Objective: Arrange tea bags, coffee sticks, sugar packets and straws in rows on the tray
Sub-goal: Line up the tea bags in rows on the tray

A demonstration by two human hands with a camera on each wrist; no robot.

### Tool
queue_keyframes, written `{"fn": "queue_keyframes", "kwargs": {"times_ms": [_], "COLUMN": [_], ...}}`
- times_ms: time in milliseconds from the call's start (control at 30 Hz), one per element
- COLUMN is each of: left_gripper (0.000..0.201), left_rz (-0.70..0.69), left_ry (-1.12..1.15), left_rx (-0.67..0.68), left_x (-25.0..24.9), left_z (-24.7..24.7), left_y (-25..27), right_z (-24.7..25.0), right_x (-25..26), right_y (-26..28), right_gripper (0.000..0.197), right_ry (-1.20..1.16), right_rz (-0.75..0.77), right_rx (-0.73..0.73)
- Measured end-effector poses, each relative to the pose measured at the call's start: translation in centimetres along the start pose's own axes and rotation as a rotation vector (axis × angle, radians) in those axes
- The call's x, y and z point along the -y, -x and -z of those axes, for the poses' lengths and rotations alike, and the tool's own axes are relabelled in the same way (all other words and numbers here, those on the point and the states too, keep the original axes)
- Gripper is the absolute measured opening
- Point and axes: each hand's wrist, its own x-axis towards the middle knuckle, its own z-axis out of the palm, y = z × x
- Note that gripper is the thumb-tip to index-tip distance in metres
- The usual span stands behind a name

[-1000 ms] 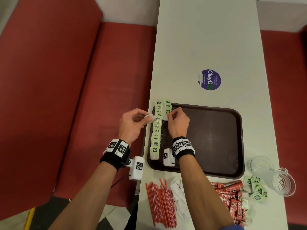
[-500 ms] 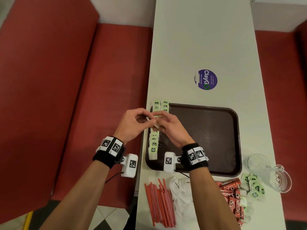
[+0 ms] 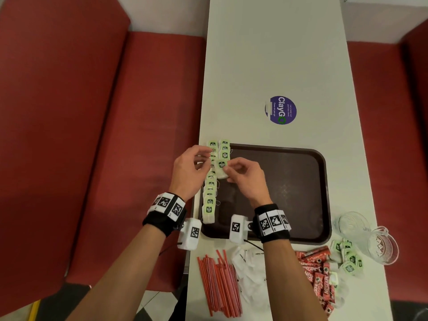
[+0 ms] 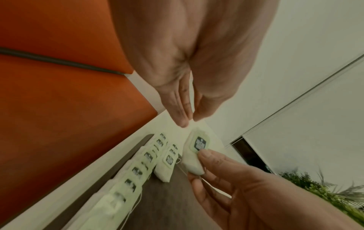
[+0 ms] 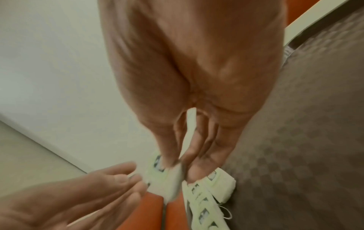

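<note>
A dark brown tray (image 3: 289, 193) lies on the white table. Several green-tagged tea bags (image 3: 209, 198) form a row along its left edge, and a short second row (image 3: 224, 149) begins at the far corner. My right hand (image 3: 229, 171) pinches one tea bag (image 3: 221, 166) by its tag, just above the tray near the second row; the left wrist view shows the thumb on this tea bag (image 4: 197, 149). My left hand (image 3: 203, 158) hovers close beside it, fingers straight and holding nothing. Red straws (image 3: 220, 286), white sugar packets (image 3: 247, 274) and red coffee sticks (image 3: 317, 274) lie near the table's front edge.
Loose tea bags (image 3: 347, 258) sit right of the coffee sticks. Two glass cups (image 3: 354, 223) (image 3: 382, 249) stand by the tray's near right corner. A purple sticker (image 3: 281, 110) is beyond the tray. Red bench seats (image 3: 92, 135) flank the table.
The tea bag went from my left hand into my right. My right hand came back from the second row to take it, and my left fingers let go.
</note>
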Motion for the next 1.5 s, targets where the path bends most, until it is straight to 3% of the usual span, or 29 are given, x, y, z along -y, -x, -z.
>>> {"fn": "queue_keyframes", "kwargs": {"times_ms": [133,333,467,733,1133,1333,1500], "left_gripper": [0.018,0.030,0.030,0.030,0.028,0.024,0.020], "left_rz": [0.111,0.313,0.368,0.343,0.336,0.251,0.146], "left_ry": [-0.178,-0.276,-0.235,-0.290,-0.350,-0.269,-0.097], "left_rx": [-0.096,0.014,0.017,0.038,0.006,-0.166,-0.219], "left_x": [2.4,5.6,6.9,7.8,6.5,3.8,0.6], "left_z": [-0.6,-2.0,-2.5,-2.4,-2.6,-1.8,-2.6], "left_y": [1.2,3.4,4.0,4.3,4.8,7.5,14.2], "right_z": [0.0,-1.7,-2.8,-2.7,-3.4,0.8,7.1], "right_x": [-2.5,-3.7,-4.8,-3.4,-2.6,-0.8,-0.1], "right_y": [-2.5,-4.3,-5.0,-3.8,-2.6,2.0,9.2], "right_gripper": [0.013,0.019,0.015,0.010,0.009,0.006,0.006], "right_ry": [0.049,0.142,0.202,0.316,0.426,0.297,0.236], "right_rz": [-0.107,-0.143,-0.143,-0.075,0.002,0.139,0.263], "right_rx": [-0.190,-0.243,-0.272,-0.320,-0.276,-0.342,-0.277]}}
